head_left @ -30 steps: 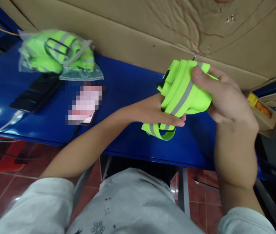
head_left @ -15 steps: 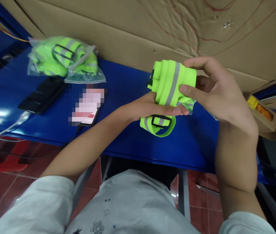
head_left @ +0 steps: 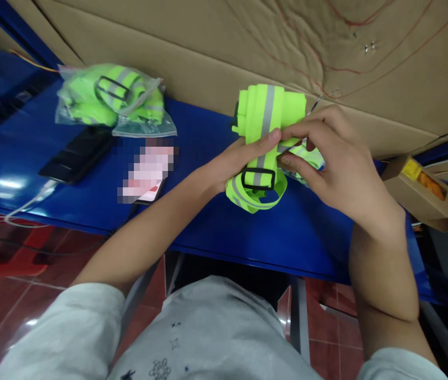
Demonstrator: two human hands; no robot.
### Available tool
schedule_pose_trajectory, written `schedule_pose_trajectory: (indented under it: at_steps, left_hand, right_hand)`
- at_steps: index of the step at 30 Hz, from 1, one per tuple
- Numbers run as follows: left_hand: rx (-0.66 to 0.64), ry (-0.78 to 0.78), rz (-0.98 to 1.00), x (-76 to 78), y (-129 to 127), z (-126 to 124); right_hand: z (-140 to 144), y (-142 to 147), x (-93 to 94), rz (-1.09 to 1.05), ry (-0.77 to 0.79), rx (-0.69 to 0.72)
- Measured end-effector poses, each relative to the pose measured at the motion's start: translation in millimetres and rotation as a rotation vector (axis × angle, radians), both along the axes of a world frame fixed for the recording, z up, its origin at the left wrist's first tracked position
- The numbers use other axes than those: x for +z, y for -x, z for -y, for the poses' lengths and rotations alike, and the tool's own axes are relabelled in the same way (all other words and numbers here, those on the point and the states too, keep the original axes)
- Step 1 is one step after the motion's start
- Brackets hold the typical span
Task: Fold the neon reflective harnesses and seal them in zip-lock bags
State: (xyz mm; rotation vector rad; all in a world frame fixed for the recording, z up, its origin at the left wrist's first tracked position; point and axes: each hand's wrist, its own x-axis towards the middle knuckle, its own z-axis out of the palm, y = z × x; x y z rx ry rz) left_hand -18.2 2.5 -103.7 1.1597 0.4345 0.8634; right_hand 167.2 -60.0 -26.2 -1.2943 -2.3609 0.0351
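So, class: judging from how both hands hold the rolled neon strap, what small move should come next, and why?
Probably wrap the loose loop with the black buckle around the neon roll: the left hand and right hand pinch the roll, while that tail hangs free above the blue table.

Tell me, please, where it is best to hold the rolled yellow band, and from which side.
Grip the rolled band around its thick upper roll, coming from the right side. That part is firm and stands upright, while the loose loop with the black buckle hangs below.
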Motion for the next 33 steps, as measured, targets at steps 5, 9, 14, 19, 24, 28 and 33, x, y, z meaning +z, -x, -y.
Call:
schedule_pose_trajectory:
  at_steps: [5,9,14,19,24,28,33]
  left_hand:
    - [-0.075,0.092,0.031,-0.9,0.9,-2.5]
    - [-0.079,0.104,0.026,-1.6,-0.7,-3.8]
    - [-0.134,0.135,0.043,-0.2,0.3,-3.4]
    - [-0.199,0.179,0.09,2.0,5.6,-2.9]
    - [-0.154,0.215,0.129,3.0,7.6,-3.8]
    - [-0.147,0.195,0.124,3.0,6.1,-5.5]
    - [-0.061,0.109,0.073,-6.5,4.8,-6.0]
  right_hand:
    - [-6.2,-1.5,-5.4,-0.026,-0.046,0.055]
    - [-2.3,-2.9,-1.6,0.017,0.027,0.011]
    - [4.0,-6.3,2.6,0.107,0.051,-0.008]
    - [2.1,-10.1,-2.0,0.162,0.041,0.013]
    - [2.8,-7.1,-2.1,0.131,0.034,-0.013]
    - [1.0,-5.0,-1.9,0.104,0.047,-0.039]
    - [-9.3,-8.3,-9.7,-0.011,0.069,-0.03]
